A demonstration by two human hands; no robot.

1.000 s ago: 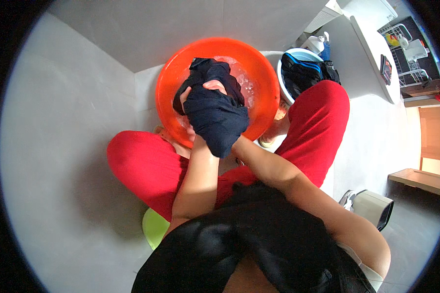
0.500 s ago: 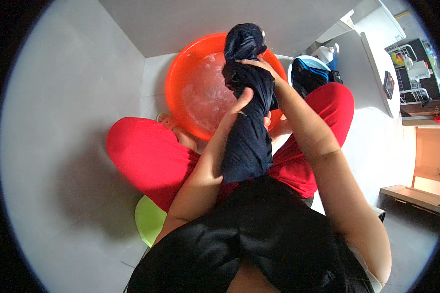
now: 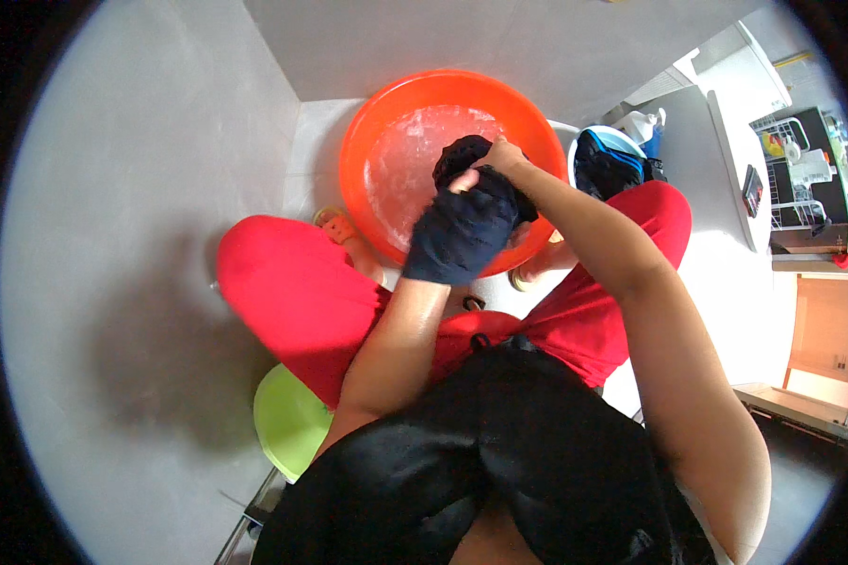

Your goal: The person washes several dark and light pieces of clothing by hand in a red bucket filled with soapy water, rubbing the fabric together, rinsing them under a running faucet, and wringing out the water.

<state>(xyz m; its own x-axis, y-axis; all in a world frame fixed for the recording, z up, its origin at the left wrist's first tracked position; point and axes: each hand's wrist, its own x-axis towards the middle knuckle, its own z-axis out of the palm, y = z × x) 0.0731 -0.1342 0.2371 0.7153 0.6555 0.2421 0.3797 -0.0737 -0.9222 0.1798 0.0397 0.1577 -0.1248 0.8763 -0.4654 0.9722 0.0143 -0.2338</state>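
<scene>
A wet dark navy garment (image 3: pixel 462 235) is bunched between my hands over the near side of a round orange basin (image 3: pixel 353 174). Cloth drapes over most of my left hand (image 3: pixel 463 181) down to the wrist; its thumb pokes out on top, pressed against the fabric. My right hand (image 3: pixel 504 155) is closed on the garment's far end, its fingers partly hidden by the folds. Cloudy, sudsy water (image 3: pixel 400 165) lies in the basin below.
Right of the basin stands a pale blue tub (image 3: pixel 572 160) with dark clothes (image 3: pixel 605 169) in it. A white bottle (image 3: pixel 639 125) is behind it. A lime-green basin (image 3: pixel 287 424) sits by my left thigh. Grey walls rise at left and ahead; my knees flank the orange basin.
The garment, stretched out long before, is now bunched up shorter and lower over the basin. Its near part has moved away from my body and now covers my left hand.
</scene>
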